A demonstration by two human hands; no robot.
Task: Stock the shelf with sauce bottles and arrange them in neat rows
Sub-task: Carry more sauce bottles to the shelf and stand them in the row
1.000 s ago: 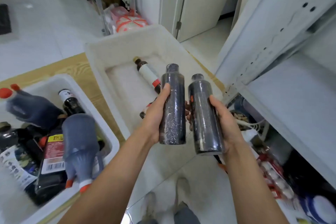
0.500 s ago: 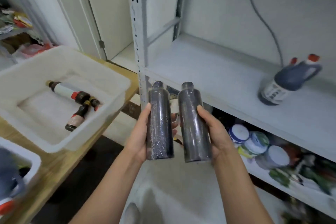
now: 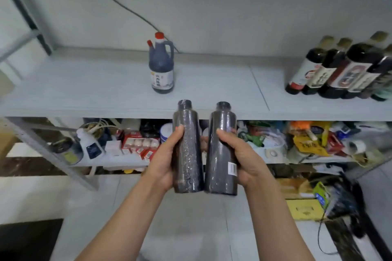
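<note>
Two glossy, film-wrapped cylindrical bottles (image 3: 187, 154) (image 3: 220, 167)

1 grey cable (image 3: 131, 11) | 1 white bottle (image 3: 90, 144) near red boxes (image 3: 137, 144) | 1 yellow box (image 3: 305, 210)

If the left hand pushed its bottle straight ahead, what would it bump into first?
Probably the front edge of the shelf, since the dark bottle in the left hand has its cap level with it. If it clears that, the red-capped jug stands next in line. Depth is unclear.
</note>
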